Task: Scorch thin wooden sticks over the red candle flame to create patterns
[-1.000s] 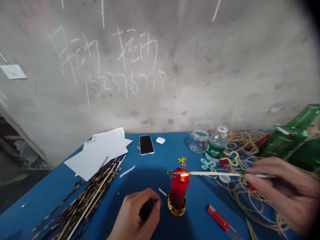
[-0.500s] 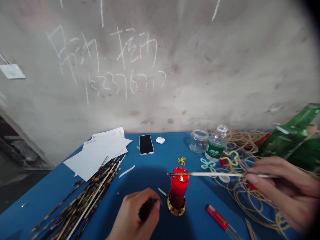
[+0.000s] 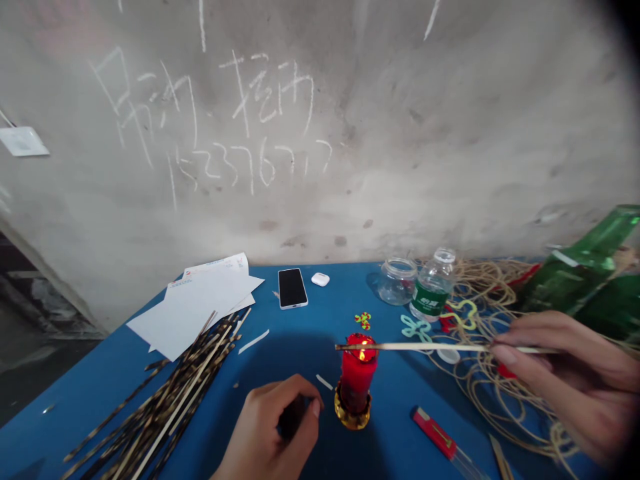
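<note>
My right hand (image 3: 565, 373) pinches a thin pale wooden stick (image 3: 430, 347) between thumb and fingers. The stick lies nearly level, its browned far end crossing the top of a lit red candle (image 3: 358, 380), right at the flame. The candle stands upright in a gold-coloured holder (image 3: 353, 419) on the blue table. To the left of the candle, my left hand (image 3: 280, 423) hovers low or rests, which I cannot tell. Its fingers curl in to the thumb, and nothing shows between them. A pile of scorched sticks (image 3: 185, 393) lies to the left of that hand.
White papers (image 3: 200, 300), a phone (image 3: 293, 288) and a white earphone case (image 3: 320, 279) lie toward the wall. A glass jar (image 3: 397, 280), a plastic bottle (image 3: 433, 287), tangled cord (image 3: 480, 380) and green bottles (image 3: 575, 267) stand right. A red lighter (image 3: 435, 430) lies near the front.
The flame at the candle's top looks slightly larger and brighter near the stick. Both hands and the stick have stayed almost where they were; the view has shifted very slightly.
</note>
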The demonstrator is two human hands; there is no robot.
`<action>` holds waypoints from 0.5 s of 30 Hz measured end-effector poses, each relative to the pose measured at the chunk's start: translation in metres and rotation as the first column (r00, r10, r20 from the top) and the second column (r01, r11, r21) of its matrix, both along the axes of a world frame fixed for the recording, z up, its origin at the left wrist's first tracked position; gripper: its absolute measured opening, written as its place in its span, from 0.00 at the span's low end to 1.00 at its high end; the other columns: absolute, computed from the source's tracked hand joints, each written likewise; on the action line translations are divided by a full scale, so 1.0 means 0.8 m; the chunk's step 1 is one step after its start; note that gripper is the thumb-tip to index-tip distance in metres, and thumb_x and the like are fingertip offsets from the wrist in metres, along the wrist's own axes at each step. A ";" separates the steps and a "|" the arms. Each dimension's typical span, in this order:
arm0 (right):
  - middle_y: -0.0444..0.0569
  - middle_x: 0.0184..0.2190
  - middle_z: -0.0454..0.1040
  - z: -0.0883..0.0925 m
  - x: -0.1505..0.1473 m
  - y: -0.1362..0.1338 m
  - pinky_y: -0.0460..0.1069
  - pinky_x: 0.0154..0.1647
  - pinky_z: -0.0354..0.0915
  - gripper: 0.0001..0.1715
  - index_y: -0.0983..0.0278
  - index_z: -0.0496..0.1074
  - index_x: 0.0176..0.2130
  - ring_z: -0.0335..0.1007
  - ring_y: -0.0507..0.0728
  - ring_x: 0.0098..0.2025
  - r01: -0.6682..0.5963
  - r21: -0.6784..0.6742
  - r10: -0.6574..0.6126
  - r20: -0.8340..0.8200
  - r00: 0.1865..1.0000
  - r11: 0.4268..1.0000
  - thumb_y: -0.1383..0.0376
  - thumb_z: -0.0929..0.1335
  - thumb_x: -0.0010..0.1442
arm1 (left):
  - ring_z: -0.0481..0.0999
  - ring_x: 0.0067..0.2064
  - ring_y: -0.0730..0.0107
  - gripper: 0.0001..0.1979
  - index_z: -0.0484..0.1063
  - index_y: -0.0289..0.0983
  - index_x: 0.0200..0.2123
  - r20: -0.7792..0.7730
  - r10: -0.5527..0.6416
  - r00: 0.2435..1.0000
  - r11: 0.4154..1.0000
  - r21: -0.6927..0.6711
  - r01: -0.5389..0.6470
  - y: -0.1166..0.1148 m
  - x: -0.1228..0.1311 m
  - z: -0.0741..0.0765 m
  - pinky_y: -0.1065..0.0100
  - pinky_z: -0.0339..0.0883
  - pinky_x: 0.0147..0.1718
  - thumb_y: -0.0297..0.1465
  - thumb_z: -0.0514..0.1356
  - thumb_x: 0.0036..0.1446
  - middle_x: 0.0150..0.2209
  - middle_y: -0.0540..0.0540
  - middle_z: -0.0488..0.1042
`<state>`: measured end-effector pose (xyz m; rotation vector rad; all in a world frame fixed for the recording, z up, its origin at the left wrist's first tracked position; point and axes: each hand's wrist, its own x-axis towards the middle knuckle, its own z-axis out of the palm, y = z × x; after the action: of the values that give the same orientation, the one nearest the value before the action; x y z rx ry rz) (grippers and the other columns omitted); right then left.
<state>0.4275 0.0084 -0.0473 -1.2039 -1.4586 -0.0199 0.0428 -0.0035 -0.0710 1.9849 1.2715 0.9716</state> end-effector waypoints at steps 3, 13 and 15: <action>0.49 0.43 0.81 -0.001 0.002 -0.001 0.53 0.26 0.71 0.08 0.52 0.85 0.38 0.80 0.60 0.36 -0.012 0.007 0.012 0.000 1.000 1.000 0.54 0.81 0.59 | 0.70 0.27 0.70 0.15 0.77 0.41 0.36 0.002 0.027 1.000 1.000 0.010 -0.027 -0.002 0.001 -0.001 0.69 0.59 0.29 0.38 0.56 0.74 0.25 0.51 0.73; 0.49 0.43 0.81 -0.003 0.004 0.000 0.53 0.23 0.69 0.09 0.52 0.85 0.37 0.81 0.61 0.36 -0.002 0.016 0.002 0.016 1.000 1.000 0.53 0.81 0.59 | 0.69 0.27 0.70 0.16 0.77 0.41 0.36 0.009 0.012 1.000 0.999 0.033 -0.012 0.000 0.001 -0.002 0.68 0.59 0.28 0.38 0.55 0.75 0.26 0.50 0.74; 0.49 0.43 0.81 -0.003 0.004 0.000 0.53 0.24 0.69 0.09 0.52 0.85 0.37 0.80 0.61 0.36 0.004 0.019 -0.004 0.006 1.000 1.000 0.53 0.81 0.59 | 0.69 0.27 0.70 0.15 0.77 0.41 0.36 0.005 0.001 1.000 1.000 0.019 -0.001 0.000 0.000 -0.002 0.68 0.59 0.28 0.38 0.56 0.75 0.26 0.50 0.73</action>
<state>0.4306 0.0082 -0.0499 -1.1921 -1.4581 -0.0405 0.0430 -0.0034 -0.0724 1.9951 1.2648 0.9922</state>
